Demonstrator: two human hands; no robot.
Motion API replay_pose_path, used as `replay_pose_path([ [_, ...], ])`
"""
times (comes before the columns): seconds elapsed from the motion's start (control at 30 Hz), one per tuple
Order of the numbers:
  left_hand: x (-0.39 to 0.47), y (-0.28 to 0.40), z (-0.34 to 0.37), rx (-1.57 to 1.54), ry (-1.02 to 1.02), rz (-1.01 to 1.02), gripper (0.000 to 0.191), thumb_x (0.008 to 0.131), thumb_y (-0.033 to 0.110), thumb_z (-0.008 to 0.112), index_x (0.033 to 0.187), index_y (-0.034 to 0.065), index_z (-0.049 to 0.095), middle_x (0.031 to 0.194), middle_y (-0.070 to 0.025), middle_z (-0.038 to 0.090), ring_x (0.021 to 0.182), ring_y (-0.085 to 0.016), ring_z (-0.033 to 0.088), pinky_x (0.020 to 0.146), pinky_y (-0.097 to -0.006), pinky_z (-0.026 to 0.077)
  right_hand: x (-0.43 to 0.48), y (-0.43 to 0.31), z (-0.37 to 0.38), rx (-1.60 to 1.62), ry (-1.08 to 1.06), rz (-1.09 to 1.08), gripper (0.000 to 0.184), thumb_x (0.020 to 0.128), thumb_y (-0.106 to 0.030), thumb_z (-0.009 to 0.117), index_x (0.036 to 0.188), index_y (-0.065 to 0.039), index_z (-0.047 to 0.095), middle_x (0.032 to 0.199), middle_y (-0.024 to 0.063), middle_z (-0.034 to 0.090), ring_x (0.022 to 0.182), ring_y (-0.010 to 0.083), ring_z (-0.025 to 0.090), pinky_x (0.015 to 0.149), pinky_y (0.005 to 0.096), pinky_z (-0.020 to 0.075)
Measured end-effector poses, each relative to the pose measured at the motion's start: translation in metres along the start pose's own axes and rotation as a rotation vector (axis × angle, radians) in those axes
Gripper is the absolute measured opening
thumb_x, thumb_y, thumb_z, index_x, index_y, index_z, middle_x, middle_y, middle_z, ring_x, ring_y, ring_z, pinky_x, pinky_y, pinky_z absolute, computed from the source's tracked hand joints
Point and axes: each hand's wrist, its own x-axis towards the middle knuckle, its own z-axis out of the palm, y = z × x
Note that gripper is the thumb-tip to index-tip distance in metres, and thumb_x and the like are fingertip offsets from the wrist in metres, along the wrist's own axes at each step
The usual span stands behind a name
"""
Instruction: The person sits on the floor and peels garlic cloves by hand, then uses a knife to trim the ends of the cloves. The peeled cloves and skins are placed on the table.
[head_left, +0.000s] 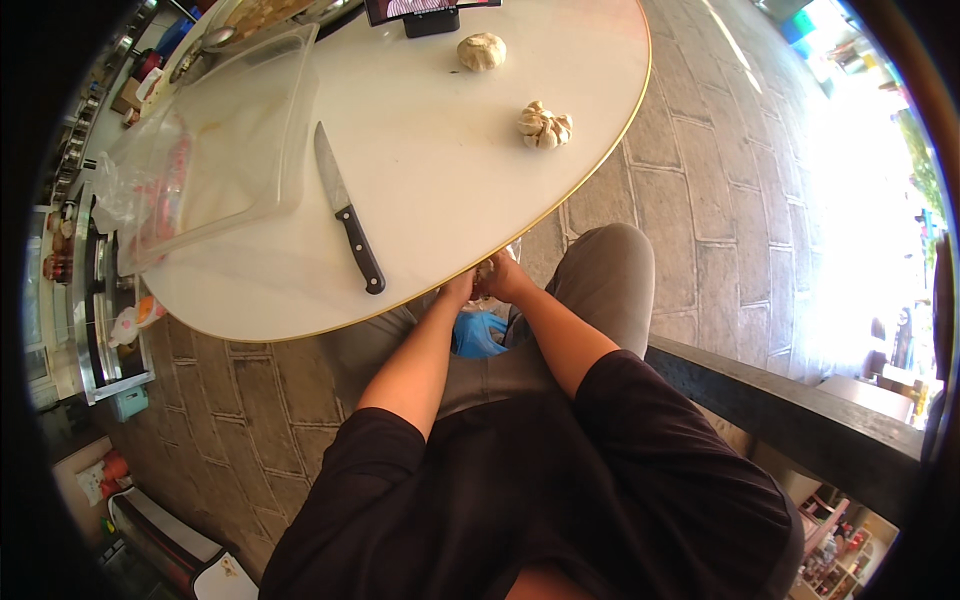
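My left hand (459, 289) and my right hand (507, 280) meet just below the table's near edge, between my knees. A small pale piece (484, 271), which looks like garlic, is held between them; the tabletop hides part of the fingers. Below the hands hangs a blue plastic bag (477, 334), with some clear plastic showing above it. On the white table (427, 180) lies a kitchen knife (348, 210) with a black riveted handle, its tip pointing away from me. A whole garlic bulb (481, 52) sits at the far side, and a bulb opened into cloves (545, 126) lies nearer the right edge.
A clear plastic tub (289, 161) stands at the left of the table, beside a crumpled plastic bag (161, 195). Behind it are a metal spoon (219, 36) and a large pan (262, 16). A propped screen device (431, 19) stands at the back. A dark beam (780, 397) runs at my right.
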Motion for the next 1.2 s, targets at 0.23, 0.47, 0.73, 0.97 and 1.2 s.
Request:
replay_pose_path([
  [0.23,-0.009,0.02,-0.002,-0.066,0.122,0.267,0.046,0.094,0.042,0.056,0.115,0.0013,0.062,0.089,-0.0089,0.067,0.069,-0.015,0.064,0.06,-0.0293,0.052,0.004,0.013,0.003,0.229,-0.08,0.129,0.035,0.081,-0.025,0.06,0.108,-0.003,0.064,0.098,0.0241,0.065,0.102,0.0415,0.059,0.088,0.044,0.0469],
  [0.47,-0.039,0.076,-0.02,0.395,0.097,0.213,0.049,0.096,0.044,0.047,0.116,0.0014,0.063,0.102,-0.023,0.067,0.093,-0.037,0.065,0.081,-0.0438,0.051,-0.001,0.007,0.015,0.03,-0.012,0.051,0.043,0.094,-0.033,0.039,0.114,-0.002,0.06,0.105,0.0291,0.063,0.104,0.0444,0.058,0.09,0.0449,0.0455],
  [0.73,-0.048,0.075,0.002,0.369,0.394,0.336,0.05,0.099,0.043,0.036,0.1,0.0025,0.065,0.101,-0.0265,0.064,0.093,-0.046,0.06,0.081,-0.0521,0.047,-0.001,-0.019,0.02,0.028,0.182,0.144,0.043,0.096,-0.036,0.041,0.095,0.004,0.057,0.1,0.031,0.061,0.096,0.0489,0.057,0.083,0.0484,0.0469],
  [0.97,-0.042,0.069,0.005,0.22,0.255,0.203,0.039,0.098,0.024,0.041,0.122,-0.0036,0.055,0.122,-0.0305,0.055,0.114,-0.044,0.052,0.1,-0.0501,0.04,0.008,-0.008,0.025,0.266,0.208,0.59,0.038,0.097,-0.031,0.042,0.084,0.001,0.056,0.072,0.0205,0.06,0.066,0.0383,0.061,0.063,0.048,0.0489],
  [1.2,-0.034,0.079,-0.031,-0.746,-0.008,-0.34,0.046,0.099,0.045,0.037,0.112,0.0068,0.059,0.085,-0.0079,0.063,0.067,-0.019,0.063,0.056,-0.0319,0.055,0.012,-0.025,-0.019,1.075,-0.024,0.932,0.007,0.085,-0.003,0.047,0.085,-0.007,0.052,0.076,0.008,0.055,0.051,0.014,0.04,0.043,0.0296,0.0305],
])
